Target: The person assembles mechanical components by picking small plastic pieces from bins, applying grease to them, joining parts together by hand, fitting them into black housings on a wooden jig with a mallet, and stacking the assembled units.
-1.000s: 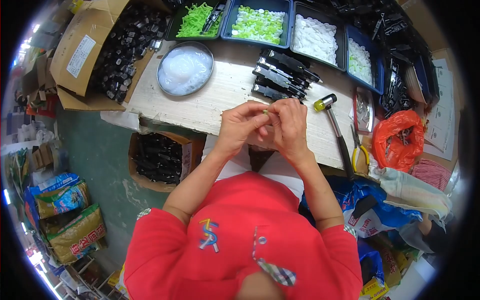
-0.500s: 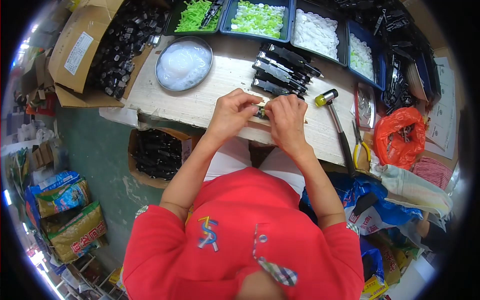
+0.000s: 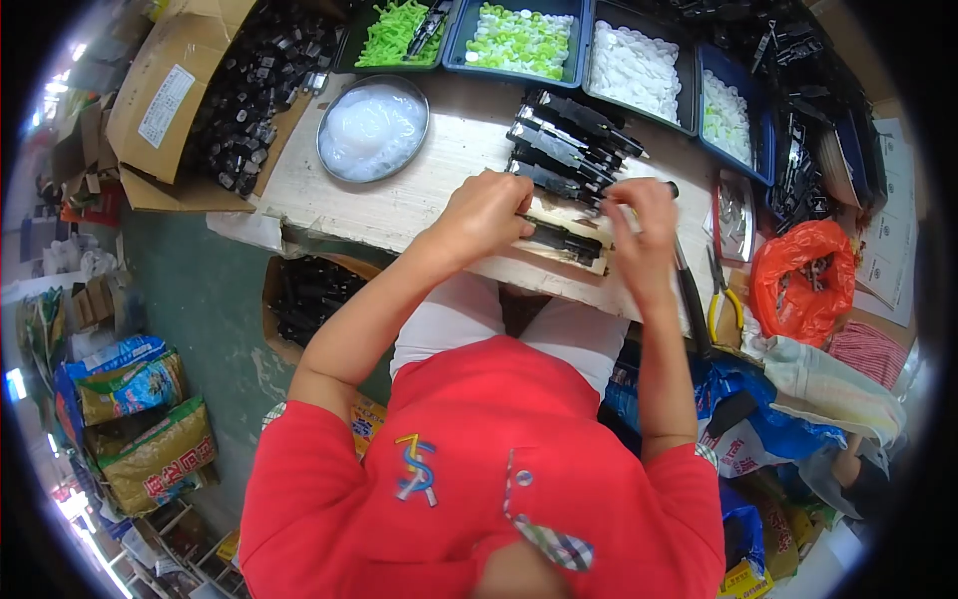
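Note:
A long black plastic part (image 3: 564, 240) lies in a light wooden fixture (image 3: 596, 262) at the front edge of the workbench. My left hand (image 3: 487, 215) is closed around the left end of this part, thumb pressed against it. My right hand (image 3: 647, 225) hovers beyond its right end with fingers bent and apart, slightly blurred; I make out nothing in them. It covers most of the head of a hammer, whose black handle (image 3: 689, 290) shows to the right. Behind both hands lies a row of similar black parts (image 3: 559, 150).
A round metal dish (image 3: 374, 130) with a whitish translucent mass stands left. Trays of green pieces (image 3: 399, 35), green-and-white caps (image 3: 514, 42) and white discs (image 3: 634, 68) line the back. Yellow-handled pliers (image 3: 723, 304) and a red plastic bag (image 3: 798, 280) are at right, an open carton (image 3: 165, 110) at left.
My hands were close together over the small work area. The right hand has moved right and up, uncovering the black part; the left has shifted slightly right.

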A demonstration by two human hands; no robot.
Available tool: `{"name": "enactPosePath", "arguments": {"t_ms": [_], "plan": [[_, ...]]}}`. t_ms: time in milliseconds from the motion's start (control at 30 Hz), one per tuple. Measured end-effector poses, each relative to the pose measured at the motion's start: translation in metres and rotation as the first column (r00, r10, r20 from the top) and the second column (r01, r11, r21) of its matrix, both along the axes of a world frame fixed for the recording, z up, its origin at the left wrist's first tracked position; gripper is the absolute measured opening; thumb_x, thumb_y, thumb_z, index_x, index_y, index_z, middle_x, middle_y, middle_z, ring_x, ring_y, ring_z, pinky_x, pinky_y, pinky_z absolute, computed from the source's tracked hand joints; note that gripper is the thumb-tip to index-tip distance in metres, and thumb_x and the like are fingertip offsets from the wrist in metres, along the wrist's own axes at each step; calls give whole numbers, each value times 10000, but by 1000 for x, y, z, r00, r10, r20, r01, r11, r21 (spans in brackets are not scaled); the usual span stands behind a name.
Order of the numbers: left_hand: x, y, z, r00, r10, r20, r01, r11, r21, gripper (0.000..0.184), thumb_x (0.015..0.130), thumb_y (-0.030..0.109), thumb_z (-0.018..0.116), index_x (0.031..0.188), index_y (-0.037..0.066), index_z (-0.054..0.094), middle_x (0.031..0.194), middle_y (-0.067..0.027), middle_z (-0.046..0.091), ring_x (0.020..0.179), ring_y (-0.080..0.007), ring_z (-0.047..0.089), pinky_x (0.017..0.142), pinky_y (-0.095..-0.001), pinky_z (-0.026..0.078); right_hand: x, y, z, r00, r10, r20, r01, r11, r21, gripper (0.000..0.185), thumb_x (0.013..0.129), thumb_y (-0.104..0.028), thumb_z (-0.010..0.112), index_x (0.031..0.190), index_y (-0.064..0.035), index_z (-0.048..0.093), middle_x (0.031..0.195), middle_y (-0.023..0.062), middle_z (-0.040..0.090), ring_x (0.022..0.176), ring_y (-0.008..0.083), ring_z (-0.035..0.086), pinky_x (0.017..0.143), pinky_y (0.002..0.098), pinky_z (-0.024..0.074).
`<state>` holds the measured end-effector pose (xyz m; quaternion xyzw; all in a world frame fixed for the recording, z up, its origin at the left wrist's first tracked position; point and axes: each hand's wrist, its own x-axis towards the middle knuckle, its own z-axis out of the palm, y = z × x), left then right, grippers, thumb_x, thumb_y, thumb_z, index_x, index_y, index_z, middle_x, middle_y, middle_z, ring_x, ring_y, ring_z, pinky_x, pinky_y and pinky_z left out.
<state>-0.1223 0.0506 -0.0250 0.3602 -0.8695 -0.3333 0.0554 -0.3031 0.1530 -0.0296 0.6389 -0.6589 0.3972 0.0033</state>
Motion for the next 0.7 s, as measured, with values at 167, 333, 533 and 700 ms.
{"name": "enactPosePath", "arguments": {"t_ms": [167, 333, 533, 700], "plan": [[-9, -18, 18, 999, 15, -50, -3, 975, 223, 208, 684, 117, 725, 800, -9, 607, 621, -84, 581, 547, -137, 570, 500, -301, 448, -92, 32, 14, 963, -266, 46, 262, 961, 83, 116, 761, 27, 573, 872, -2, 561, 842, 107, 560, 767, 260, 546, 688, 323, 437], [-85, -65, 42, 962, -86, -260, 13, 963, -270, 172, 688, 141, 699, 808, 35, 638, 695, -135, 607, 648, -235, 597, 589, -337, 457, -144, 62, -3, 868, -334, -368, 467, 802, 373, 152, 765, -42, 594, 913, -8, 586, 885, 156, 579, 837, 320, 566, 719, 376, 452], [-179, -108, 16, 964, -231, 132, 260, 711, -653, 150, 674, 88, 636, 814, 36, 653, 786, -161, 634, 809, -315, 604, 707, -410, 473, -148, 55, -9, 876, -330, -352, 457, 800, 388, 165, 749, -81, 619, 896, -11, 592, 890, 181, 591, 783, 369, 587, 701, 437, 455], [-194, -120, 6, 915, -321, 246, 404, 718, -566, 134, 644, 40, 598, 765, 15, 650, 812, -194, 634, 799, -351, 623, 691, -413, 493, -152, 51, -11, 857, -354, -375, 504, 726, 467, 126, 761, -61, 578, 874, -8, 598, 868, 195, 608, 793, 375, 583, 709, 444, 454]]}}
